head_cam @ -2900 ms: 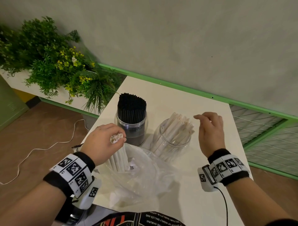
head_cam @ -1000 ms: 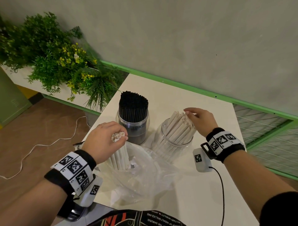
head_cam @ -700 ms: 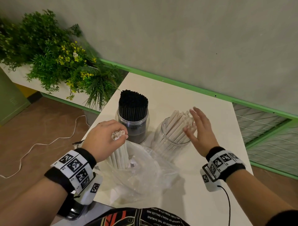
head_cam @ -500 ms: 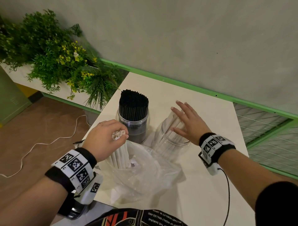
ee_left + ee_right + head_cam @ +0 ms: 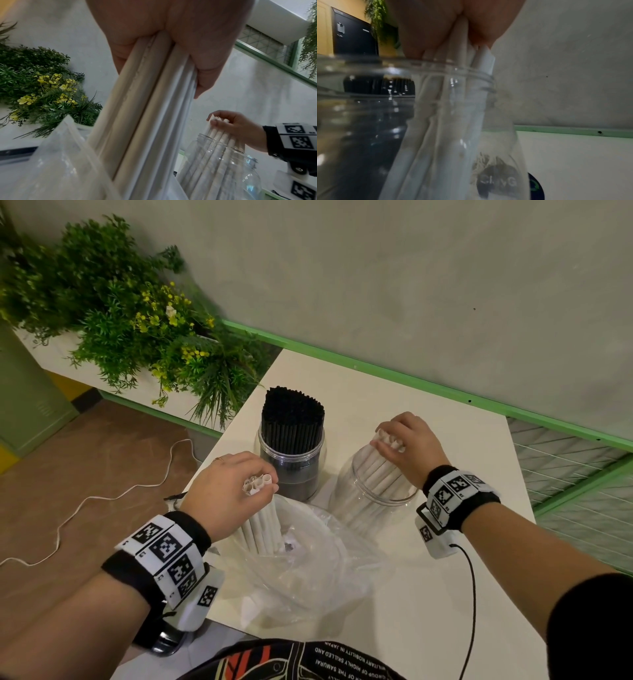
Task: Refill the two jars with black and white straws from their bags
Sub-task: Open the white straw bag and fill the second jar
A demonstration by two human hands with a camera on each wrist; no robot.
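white desk (image 5: 428, 594), items: far left clear jar (image 5: 291, 470) packed with black straws (image 5: 292, 419); right clear jar (image 5: 373, 501), white straws (image 5: 373, 474) inside, tops pinched by right hand (image 5: 407, 446); near clear plastic bag (image 5: 308, 563), white straw bundle (image 5: 260, 515) upright inside, gripped by left hand (image 5: 226, 491).

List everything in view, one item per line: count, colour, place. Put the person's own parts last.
black straws: many, black, standing packed in the left jar
left jar: one, clear, on the table
white straws in jar: a bunch, white, leaning in the right jar
right jar: one, clear, beside the left jar
white straws in bag: a few, white, upright in the bag
bag: one, clear plastic, table's near edge
table: one, white
plant: green, yellow flowers, left ledge
cable: one, white, floor
left hand: grips bag straws
right hand: grips jar straws
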